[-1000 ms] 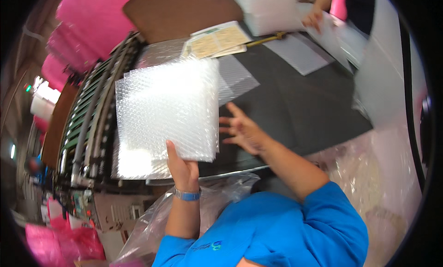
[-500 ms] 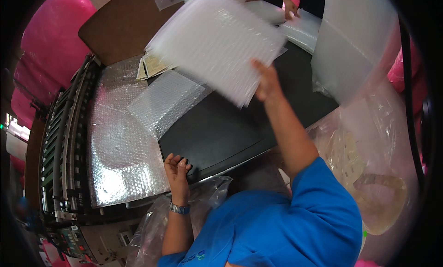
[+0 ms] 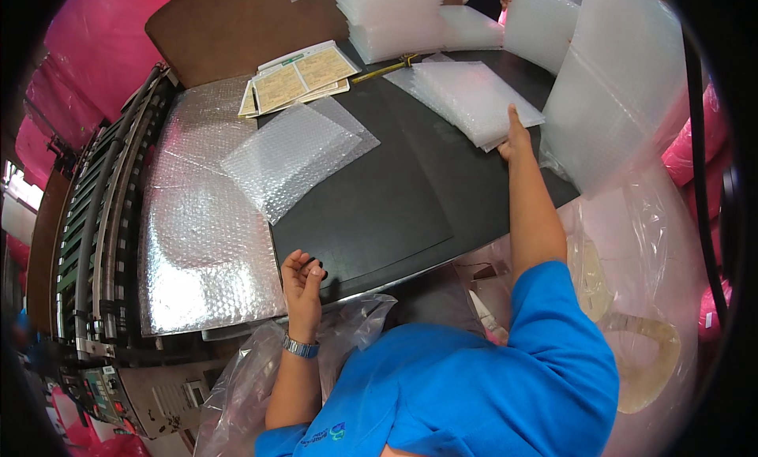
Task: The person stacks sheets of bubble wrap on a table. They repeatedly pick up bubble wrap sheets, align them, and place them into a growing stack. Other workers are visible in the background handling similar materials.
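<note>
Surroundings: black table top (image 3: 379, 212), bearing a loose bubble-wrap bag (image 3: 294, 157) well to the left of the right hand (image 3: 515, 141) and beyond the left hand (image 3: 304, 279). Yellowish printed cards (image 3: 296, 80) lie past that bag, against a brown cardboard sheet (image 3: 237, 27). Tall pile of clear bags (image 3: 395, 19) stands beyond the right hand; larger bubble-wrap sheets (image 3: 624, 86) lean upright just to its right. Wide bubble-wrap web (image 3: 197, 220) runs over a roller machine (image 3: 91, 220) left of the left hand. Nothing lies between either hand and the flat stack.

Item: flat stack of bubble-wrap bags (image 3: 474, 98), clear, rectangular, lying on the far right of the table, edges roughly squared.

Right hand: arm extended, fingers flat on the stack's near corner, gripping nothing. Left hand: loosely curled, empty, resting at the table's near edge.
</note>
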### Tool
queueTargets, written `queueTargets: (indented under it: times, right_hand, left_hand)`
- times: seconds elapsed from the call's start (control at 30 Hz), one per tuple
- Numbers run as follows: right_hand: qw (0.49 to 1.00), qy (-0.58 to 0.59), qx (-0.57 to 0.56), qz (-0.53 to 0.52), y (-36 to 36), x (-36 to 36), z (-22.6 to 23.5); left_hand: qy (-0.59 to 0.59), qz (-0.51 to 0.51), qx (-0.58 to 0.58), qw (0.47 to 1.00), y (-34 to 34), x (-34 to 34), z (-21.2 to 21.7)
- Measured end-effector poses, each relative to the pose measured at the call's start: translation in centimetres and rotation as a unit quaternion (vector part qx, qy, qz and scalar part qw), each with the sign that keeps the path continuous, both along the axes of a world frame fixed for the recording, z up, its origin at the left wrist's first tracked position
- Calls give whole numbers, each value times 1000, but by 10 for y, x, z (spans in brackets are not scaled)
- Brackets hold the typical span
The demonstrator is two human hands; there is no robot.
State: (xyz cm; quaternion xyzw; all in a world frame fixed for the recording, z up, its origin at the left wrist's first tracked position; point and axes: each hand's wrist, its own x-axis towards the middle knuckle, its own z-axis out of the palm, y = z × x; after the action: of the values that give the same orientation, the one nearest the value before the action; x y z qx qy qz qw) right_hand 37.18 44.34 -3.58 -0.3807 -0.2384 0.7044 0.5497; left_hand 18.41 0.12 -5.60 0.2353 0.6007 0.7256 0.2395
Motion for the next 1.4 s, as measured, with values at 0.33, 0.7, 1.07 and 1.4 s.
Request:
queueTargets:
  times: [0.33, 0.7, 1.07, 1.4]
  right_hand:
    - [858, -315, 299, 274, -143, -57, 33]
    - [557, -692, 395, 234, -163, -204, 0]
    - [858, -235, 328, 317, -144, -209, -14]
    - [880, -137, 153, 427, -130, -205, -19]
  left_hand:
    - [123, 24, -57, 990, 3, -41, 31]
    - [465, 171, -186, 849, 14, -193, 49]
    - [588, 40, -475, 653, 26, -169, 33]
    - [601, 10, -310, 737, 26, -168, 37]
